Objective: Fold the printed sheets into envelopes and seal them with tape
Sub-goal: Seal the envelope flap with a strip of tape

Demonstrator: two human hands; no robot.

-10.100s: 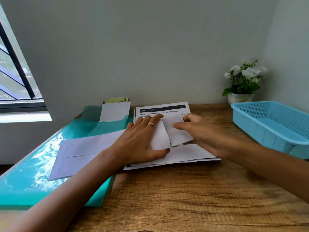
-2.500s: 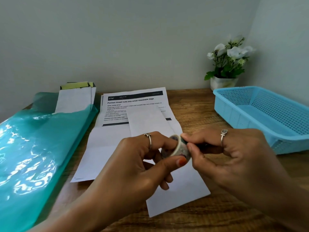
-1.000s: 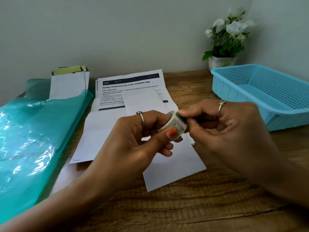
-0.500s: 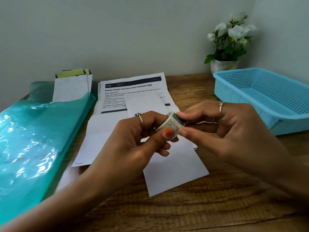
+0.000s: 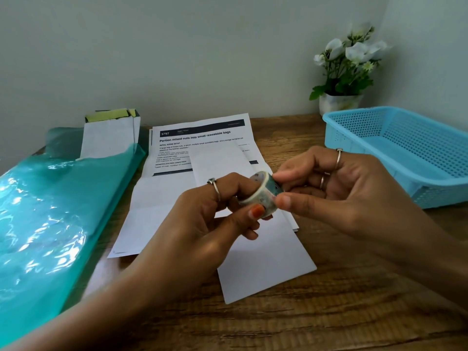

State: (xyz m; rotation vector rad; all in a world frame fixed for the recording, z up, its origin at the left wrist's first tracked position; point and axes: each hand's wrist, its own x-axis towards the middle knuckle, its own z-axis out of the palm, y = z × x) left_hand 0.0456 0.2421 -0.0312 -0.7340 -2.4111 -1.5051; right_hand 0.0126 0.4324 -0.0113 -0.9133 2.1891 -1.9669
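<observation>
A small patterned tape roll [image 5: 263, 192] is held in mid-air above the papers. My left hand [image 5: 205, 219] grips it with thumb and curled fingers. My right hand [image 5: 339, 191] pinches the roll's edge between thumb and forefinger. Beneath them lies a folded white sheet [image 5: 260, 252], narrow and long, slanting toward the table's front. It rests across a printed sheet [image 5: 177, 158] with a dark header bar and black text, which tops a thin stack.
A shiny teal plastic folder [image 5: 45, 219] covers the table's left side, with white envelopes [image 5: 109, 138] sticking out at its far end. A light blue perforated basket [image 5: 407, 148] stands at the right, a potted white flower [image 5: 347, 72] behind it. Wooden tabletop [image 5: 329, 312] in front.
Over ten seconds my hands left the folded sheet and took up the tape roll. In the last second the roll turned slightly while my right fingers kept picking at its edge.
</observation>
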